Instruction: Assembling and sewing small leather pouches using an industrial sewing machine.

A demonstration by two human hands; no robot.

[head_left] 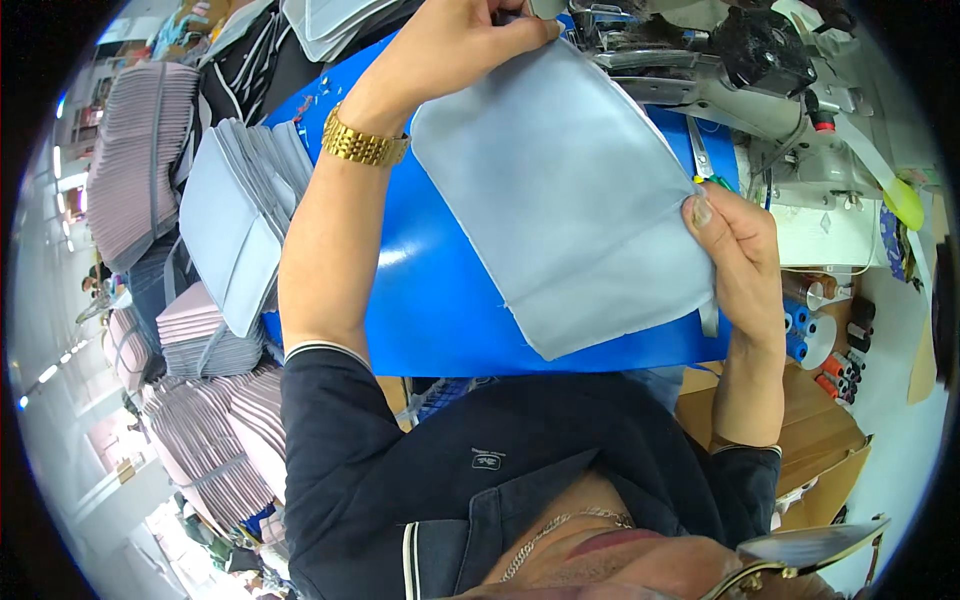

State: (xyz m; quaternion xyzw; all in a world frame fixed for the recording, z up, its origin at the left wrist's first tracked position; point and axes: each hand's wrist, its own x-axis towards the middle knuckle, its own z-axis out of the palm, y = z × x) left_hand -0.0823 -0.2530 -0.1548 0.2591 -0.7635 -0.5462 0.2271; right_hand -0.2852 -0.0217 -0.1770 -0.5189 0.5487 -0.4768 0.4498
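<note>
A light grey-blue fabric panel (570,210) with rounded corners is stretched between my hands above the blue tabletop (430,310). My left hand (465,45), with a gold watch on its wrist, pinches the panel's far edge close to the sewing machine (690,70). On the panel's right edge, my right hand (735,245) grips it with the thumb on top. Part of the left fingers is cut off by the upper border. Scissors (699,150) with green and yellow on them lie on the table just beyond my right hand.
To the left, a stack of light blue panels (235,220) leans at the table edge, with tied pink-grey bundles (145,160) behind it. A cardboard box (820,450) stands at the lower right, below thread spools (800,325).
</note>
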